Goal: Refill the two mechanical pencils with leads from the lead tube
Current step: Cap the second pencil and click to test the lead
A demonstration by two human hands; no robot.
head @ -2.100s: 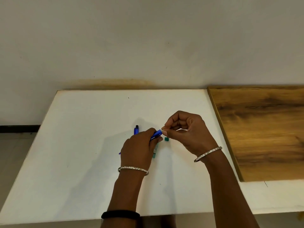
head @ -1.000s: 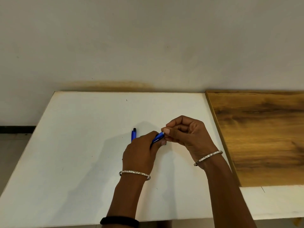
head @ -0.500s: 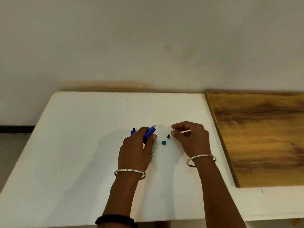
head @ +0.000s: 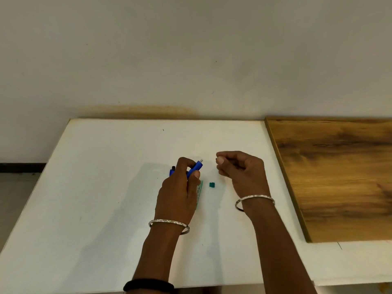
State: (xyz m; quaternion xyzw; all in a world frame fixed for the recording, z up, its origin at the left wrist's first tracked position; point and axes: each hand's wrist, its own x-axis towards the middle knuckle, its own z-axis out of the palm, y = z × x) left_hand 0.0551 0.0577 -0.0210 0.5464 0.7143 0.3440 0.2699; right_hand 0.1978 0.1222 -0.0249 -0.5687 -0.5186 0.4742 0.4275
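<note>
Blue pencil [head: 194, 169] sits gripped in my left hand [head: 178, 194], its end tilted up. My right hand [head: 240, 172] pinches shut; I cannot tell on what. Green cap [head: 211, 184] lies on the surface [head: 101, 187].

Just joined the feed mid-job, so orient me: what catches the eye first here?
The two hands at the middle of the white table: the left hand holds a blue pencil angled up, its end uncapped, while the right hand is pinched shut beside it on something too small to make out. A small green cap lies between them, and a wooden board fills the right side.
</note>
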